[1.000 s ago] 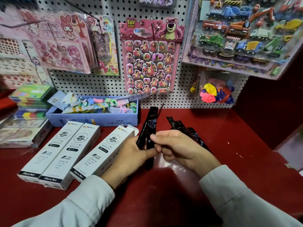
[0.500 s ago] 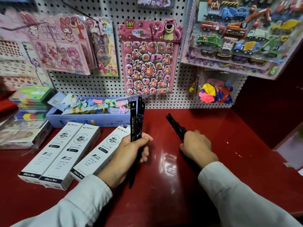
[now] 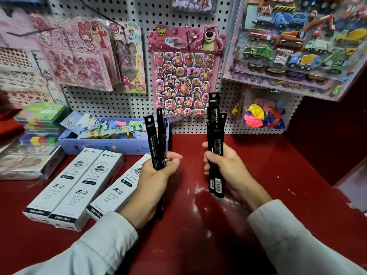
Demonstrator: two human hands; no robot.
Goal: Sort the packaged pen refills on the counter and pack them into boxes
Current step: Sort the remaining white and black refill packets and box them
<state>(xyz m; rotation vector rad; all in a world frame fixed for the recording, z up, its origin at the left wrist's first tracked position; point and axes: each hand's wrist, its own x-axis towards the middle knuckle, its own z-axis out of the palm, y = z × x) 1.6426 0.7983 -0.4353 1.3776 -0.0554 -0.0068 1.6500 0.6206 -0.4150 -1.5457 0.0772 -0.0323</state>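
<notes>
Since half a second ago the right hand (image 3: 226,167) has lifted from the red counter (image 3: 288,185) and now holds a bunch of black refill packs (image 3: 215,135) upright; before, it was pressing on packs lying on the counter. The left hand (image 3: 156,175) has come a little higher and grips its own bunch of refill packs (image 3: 156,139), fingers curled around them, tops pointing to 12 o'clock. Both bunches are in the air above the counter, well apart from each other. At 9 o'clock from the left hand lie three white boxes (image 3: 83,185), side by side on the counter. Behind them, at 11 o'clock, stands a blue tray (image 3: 111,147) by the pegboard (image 3: 123,108).
</notes>
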